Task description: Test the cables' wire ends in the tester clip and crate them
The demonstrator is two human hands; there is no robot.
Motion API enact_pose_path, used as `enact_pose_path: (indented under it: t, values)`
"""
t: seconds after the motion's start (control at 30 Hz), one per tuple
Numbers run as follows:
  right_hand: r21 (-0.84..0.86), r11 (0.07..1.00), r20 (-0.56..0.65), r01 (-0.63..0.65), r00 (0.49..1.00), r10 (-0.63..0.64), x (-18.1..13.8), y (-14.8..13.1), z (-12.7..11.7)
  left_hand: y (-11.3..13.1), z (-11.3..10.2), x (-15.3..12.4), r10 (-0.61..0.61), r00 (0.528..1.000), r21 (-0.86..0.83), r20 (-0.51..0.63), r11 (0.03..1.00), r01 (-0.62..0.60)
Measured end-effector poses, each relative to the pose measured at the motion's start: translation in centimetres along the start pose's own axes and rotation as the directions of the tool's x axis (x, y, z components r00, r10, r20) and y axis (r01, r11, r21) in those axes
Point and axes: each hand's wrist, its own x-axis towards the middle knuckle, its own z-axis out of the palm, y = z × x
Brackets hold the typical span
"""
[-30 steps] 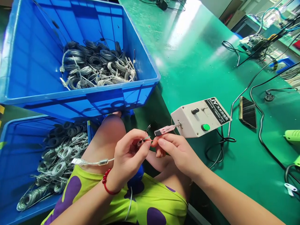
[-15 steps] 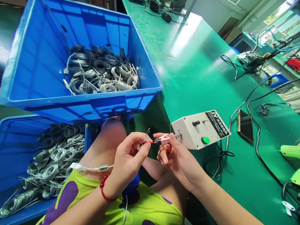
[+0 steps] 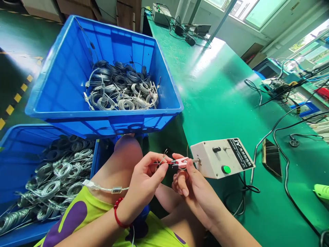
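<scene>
My left hand (image 3: 146, 178) pinches the thin stripped wire ends (image 3: 162, 160) of a clear cable (image 3: 108, 188) that runs across my knee. My right hand (image 3: 189, 180) squeezes a pink alligator clip (image 3: 180, 162) that sticks out on a rod from a small white tester box (image 3: 221, 158) at the green bench's edge. The clip's jaws meet the wire ends between my two hands. The box carries a green button (image 3: 226, 169) and a black switch.
A blue bin (image 3: 64, 85) of coiled silver cables sits at upper left, above a second blue bin (image 3: 17, 171) of coils. A phone (image 3: 271, 157), black cords and a light green tool (image 3: 322, 190) lie on the bench (image 3: 218, 85) to the right.
My right hand has moved from pinching the wire to gripping the alligator clip, and the wire ends now sit at its jaws. The camera has tilted upward.
</scene>
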Motion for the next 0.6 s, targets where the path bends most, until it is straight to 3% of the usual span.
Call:
enact_pose_path:
  t: [0.43, 0.5, 0.6]
  values:
    - [-0.117, 0.993, -0.059, -0.007, 0.998, 0.000, 0.03, -0.27, 0.00, -0.49, -0.28, 0.00, -0.012, 1.000, -0.013, 0.018, 1.000, 0.012]
    - [-0.187, 0.982, -0.057, -0.003, 0.998, -0.007, 0.27, -0.10, -0.03, -0.31, -0.25, -0.02, -0.008, 1.000, 0.008, 0.012, 1.000, 0.008]
    - [-0.435, 0.898, 0.091, 0.064, 0.995, -0.027, -0.01, 0.30, 0.08, -0.16, -0.30, -0.09, -0.002, 1.000, 0.051, -0.014, 0.999, 0.002]
